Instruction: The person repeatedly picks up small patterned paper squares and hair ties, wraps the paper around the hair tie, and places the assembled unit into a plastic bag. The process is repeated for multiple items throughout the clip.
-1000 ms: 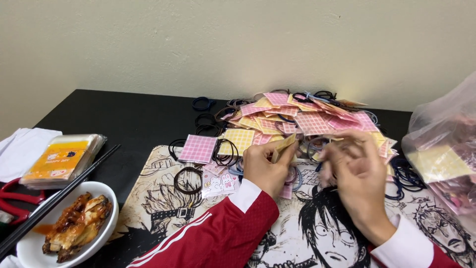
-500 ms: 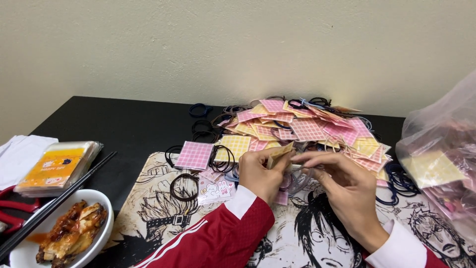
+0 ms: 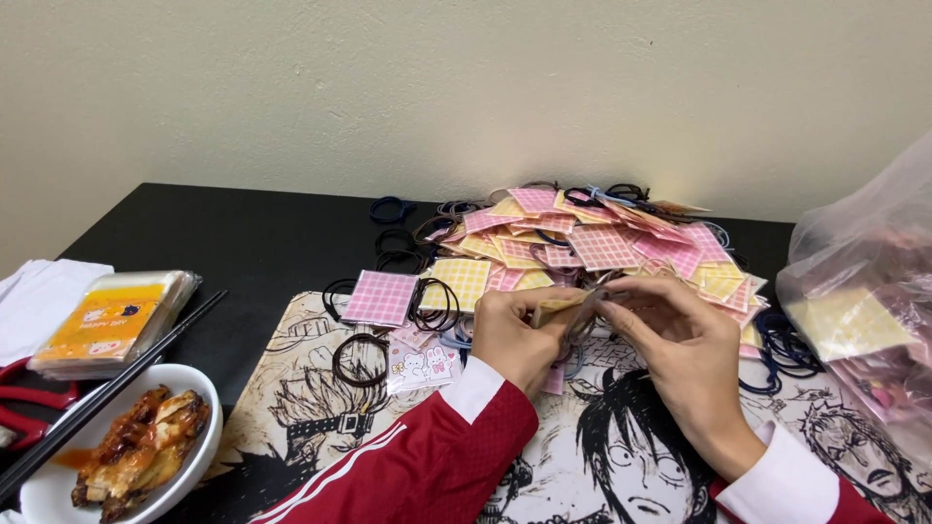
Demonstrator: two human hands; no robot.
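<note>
From the head view, the left hand and the right hand meet over the cartoon mat. Both pinch a small yellow card, possibly with a hair tie on it. Behind lies the pile of checked cards; a bowl of chicken stands near left.

Small card mostly hidden between hands, plastic bag cut off right

Left hand and right hand pinch a small yellowish card, apparently with a hair band, before the heap of pink and yellow checked cards near the black table's far edge.
</note>
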